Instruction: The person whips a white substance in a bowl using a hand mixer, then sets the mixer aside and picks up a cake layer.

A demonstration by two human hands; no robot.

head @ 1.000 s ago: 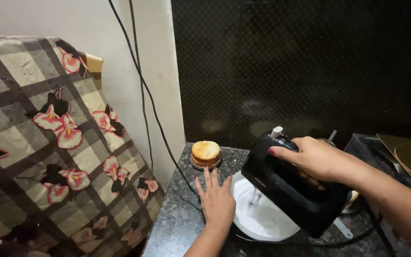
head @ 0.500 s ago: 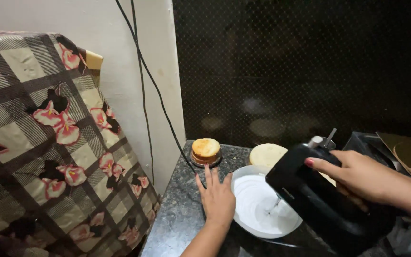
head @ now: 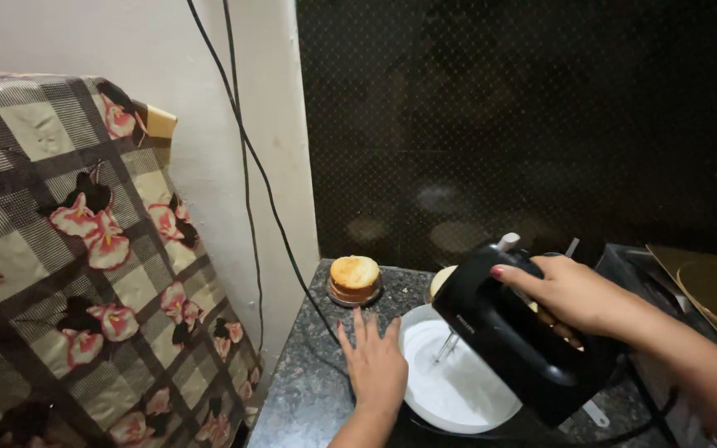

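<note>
My right hand (head: 570,292) grips the handle of a black electric hand mixer (head: 518,333), tilted over a round bowl of white cream (head: 458,382). The metal beaters (head: 447,346) dip toward the cream. My left hand (head: 375,365) rests flat with fingers spread on the dark speckled counter (head: 309,390), touching the bowl's left rim. A small golden sponge cake (head: 354,276) sits on a little dish behind my left hand. A second pale cake round (head: 439,280) is partly hidden behind the mixer.
A black cord (head: 251,166) runs down the white wall to the counter. A floral checked cloth (head: 76,265) covers a large object on the left. Dark boxy items (head: 665,282) stand at the right. The backsplash is dark.
The mixer and my right hand swung right, then came back a little left and lifted, beaters now angled into the cream. My left hand stayed flat by the bowl.
</note>
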